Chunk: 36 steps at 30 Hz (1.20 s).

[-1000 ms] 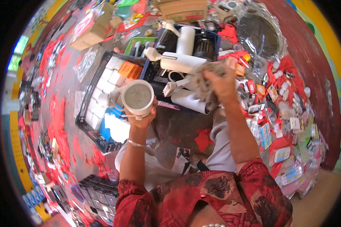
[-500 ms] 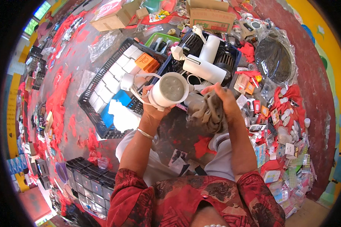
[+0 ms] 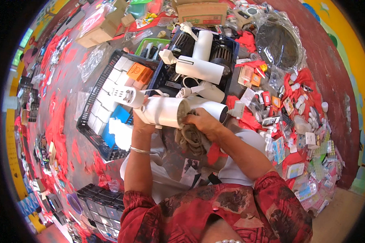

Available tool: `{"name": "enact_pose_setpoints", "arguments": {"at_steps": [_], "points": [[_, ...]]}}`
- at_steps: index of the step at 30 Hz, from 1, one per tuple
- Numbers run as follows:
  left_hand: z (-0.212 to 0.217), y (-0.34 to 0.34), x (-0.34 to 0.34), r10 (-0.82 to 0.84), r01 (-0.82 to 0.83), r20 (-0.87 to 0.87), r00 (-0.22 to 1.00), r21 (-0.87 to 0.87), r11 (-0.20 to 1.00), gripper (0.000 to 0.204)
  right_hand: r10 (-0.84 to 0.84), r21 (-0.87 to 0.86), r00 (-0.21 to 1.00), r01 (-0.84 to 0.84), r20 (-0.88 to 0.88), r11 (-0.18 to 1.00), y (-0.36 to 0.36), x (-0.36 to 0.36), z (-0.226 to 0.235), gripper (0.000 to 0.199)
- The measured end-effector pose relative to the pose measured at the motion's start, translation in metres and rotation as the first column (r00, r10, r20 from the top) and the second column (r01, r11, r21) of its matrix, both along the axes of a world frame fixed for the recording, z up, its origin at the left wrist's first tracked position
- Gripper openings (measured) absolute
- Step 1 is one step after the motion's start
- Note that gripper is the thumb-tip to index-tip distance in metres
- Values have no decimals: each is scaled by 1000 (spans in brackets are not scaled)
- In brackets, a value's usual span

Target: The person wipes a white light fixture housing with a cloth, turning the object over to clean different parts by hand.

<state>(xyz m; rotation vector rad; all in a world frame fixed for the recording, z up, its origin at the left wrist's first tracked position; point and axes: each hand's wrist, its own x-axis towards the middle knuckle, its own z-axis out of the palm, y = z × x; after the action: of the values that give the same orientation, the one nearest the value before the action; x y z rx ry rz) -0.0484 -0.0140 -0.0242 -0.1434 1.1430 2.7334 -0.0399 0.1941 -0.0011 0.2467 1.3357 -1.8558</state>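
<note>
My left hand (image 3: 142, 124) is wrapped round a white cylindrical track spotlight (image 3: 163, 111) near its adapter end, with the round front turned to the right. At that front, my right hand (image 3: 206, 122) grips a crumpled grey-brown cloth (image 3: 192, 139) and presses part of it against the rim. The cloth's bulk hangs below the lamp. Just beyond my hands a dark blue crate (image 3: 233, 50) holds several more spotlights, among them a white one (image 3: 200, 69) lying across the top. Another white spotlight (image 3: 209, 106) lies close behind my right hand.
Left of the lamp stands a black slatted crate (image 3: 84, 121) of small white boxes, with an orange box (image 3: 140, 73) on top. Small packages and bulbs (image 3: 302, 105) litter the floor at right. Black boxes (image 3: 99, 202) are stacked at lower left; a cardboard box (image 3: 202, 14) stands far back.
The spotlight has turned from facing up toward me to facing right. My right hand has brought the cloth leftward onto its front end. The view has shifted slightly.
</note>
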Motion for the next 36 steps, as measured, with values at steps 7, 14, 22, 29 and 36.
{"name": "enact_pose_setpoints", "arguments": {"at_steps": [7,14,22,29,36], "points": [[8,7,-13,103,-92,-72,992,138,986,63,-260,-70,962,255,-86,964,-6,1,2,22],[8,28,-2,-108,75,86,990,320,944,78,-84,202,416,598,-906,776,13,-23,-5,26],[18,41,-11,45,-7,-79,996,432,902,84,400,253,-95,639,-911,727,-6,-3,3,70],[10,58,1,89,-58,-64,994,377,924,89,545,291,-187,682,-817,670,-10,1,7,73],[11,49,0,18,-5,-37,999,316,949,92,547,410,-95,560,-832,720,-8,4,14,65]]}}
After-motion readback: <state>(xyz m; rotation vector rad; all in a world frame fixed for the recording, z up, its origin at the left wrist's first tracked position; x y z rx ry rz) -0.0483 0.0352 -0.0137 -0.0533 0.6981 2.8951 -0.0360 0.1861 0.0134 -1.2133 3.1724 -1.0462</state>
